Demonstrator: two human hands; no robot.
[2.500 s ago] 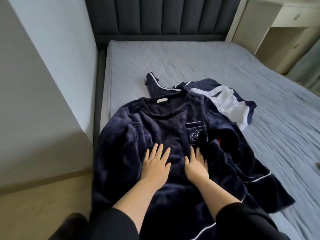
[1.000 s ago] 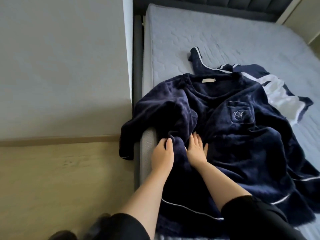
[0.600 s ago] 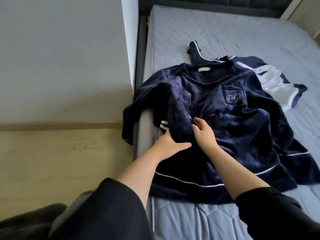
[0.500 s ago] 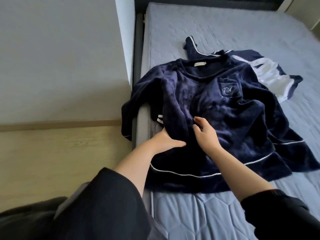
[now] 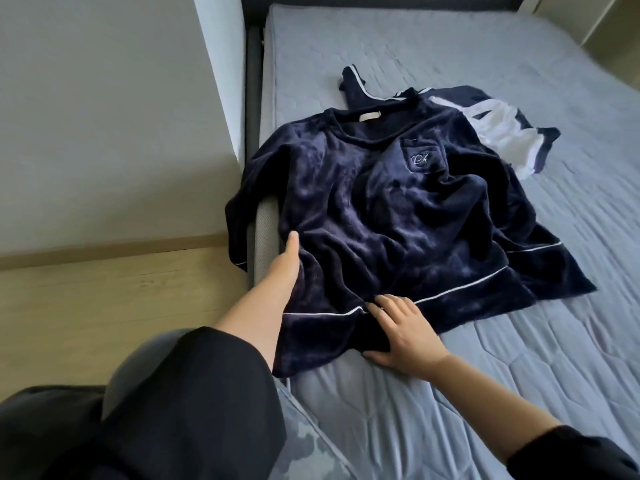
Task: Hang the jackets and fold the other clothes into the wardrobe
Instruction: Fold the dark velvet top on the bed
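Note:
A navy velvet top [image 5: 381, 202] with white piping and a chest pocket lies face up on the grey mattress [image 5: 485, 375]. Its left sleeve [image 5: 237, 220] hangs over the bed's left edge. My left hand [image 5: 284, 265] is at the top's left side, thumb on the fabric and fingers hidden beneath it, holding that edge. My right hand [image 5: 401, 334] lies flat on the bottom hem, fingers spread on the cloth and thumb on the mattress. A navy-and-white garment [image 5: 502, 133] sticks out from under the top at the far right.
A pale wall panel [image 5: 104, 116] stands close along the bed's left side, with wood floor [image 5: 104, 299] below it. The dark bed frame [image 5: 252, 98] runs along the mattress edge. My dark sleeves fill the lower corners.
Both hands have left the bunched fold near the top's middle. My left hand slid to the top's left edge, my right hand dropped to the hem. The top lies flatter.

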